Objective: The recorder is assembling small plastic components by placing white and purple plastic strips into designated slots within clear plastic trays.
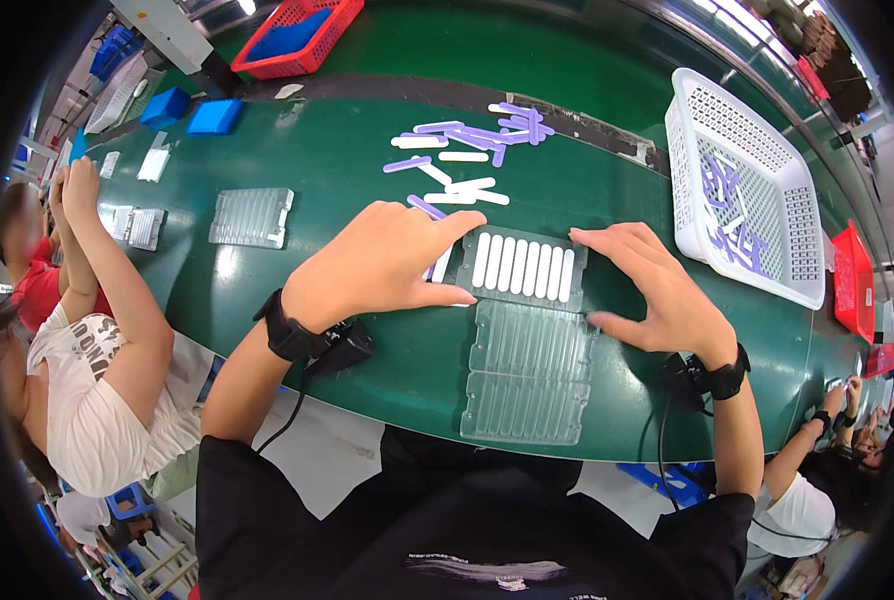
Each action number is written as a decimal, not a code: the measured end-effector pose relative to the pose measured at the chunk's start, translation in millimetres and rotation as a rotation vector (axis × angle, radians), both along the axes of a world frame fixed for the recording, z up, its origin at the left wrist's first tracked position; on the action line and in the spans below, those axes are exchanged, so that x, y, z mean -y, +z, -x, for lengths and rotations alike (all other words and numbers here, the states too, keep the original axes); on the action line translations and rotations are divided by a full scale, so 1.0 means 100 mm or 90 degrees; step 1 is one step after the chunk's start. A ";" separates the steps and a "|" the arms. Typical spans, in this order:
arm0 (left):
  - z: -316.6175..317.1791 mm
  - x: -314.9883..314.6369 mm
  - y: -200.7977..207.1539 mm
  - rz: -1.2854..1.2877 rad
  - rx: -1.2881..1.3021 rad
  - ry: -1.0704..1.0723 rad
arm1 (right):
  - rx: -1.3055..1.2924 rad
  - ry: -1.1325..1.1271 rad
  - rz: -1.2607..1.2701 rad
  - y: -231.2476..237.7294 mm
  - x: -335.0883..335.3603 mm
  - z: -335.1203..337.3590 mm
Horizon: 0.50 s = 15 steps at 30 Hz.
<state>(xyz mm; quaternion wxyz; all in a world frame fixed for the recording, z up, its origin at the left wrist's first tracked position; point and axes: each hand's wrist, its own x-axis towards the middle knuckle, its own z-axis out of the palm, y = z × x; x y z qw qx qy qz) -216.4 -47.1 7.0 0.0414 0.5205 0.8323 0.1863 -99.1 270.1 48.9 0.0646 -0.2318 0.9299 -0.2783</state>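
In front of me lies a clear plastic tray (580, 268) with a row of several white sticks (522, 268) in its slots. My left hand (387, 258) is at its left side, thumb and index finger spread apart, fingertips near the tray's edge. On the other side, my right hand (657, 290) is open too, its index fingertip at the tray's upper right corner and its thumb by the lower right. Below it are two clear slotted trays, an upper one (529, 342) and a lower one (525, 408), without sticks. My left hand partly covers some white and purple sticks.
Loose purple and white sticks (467, 135) lie scattered beyond my hands. A white basket (682, 190) with more sticks stands at right. Another clear tray (252, 217) sits at left. Red bins (297, 65) and blue blocks (215, 117) are farther off. Other people work on both sides.
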 end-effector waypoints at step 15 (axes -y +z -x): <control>-0.04 0.56 0.13 -0.147 0.021 0.317 | -0.347 -0.001 0.043 -0.03 0.77 0.83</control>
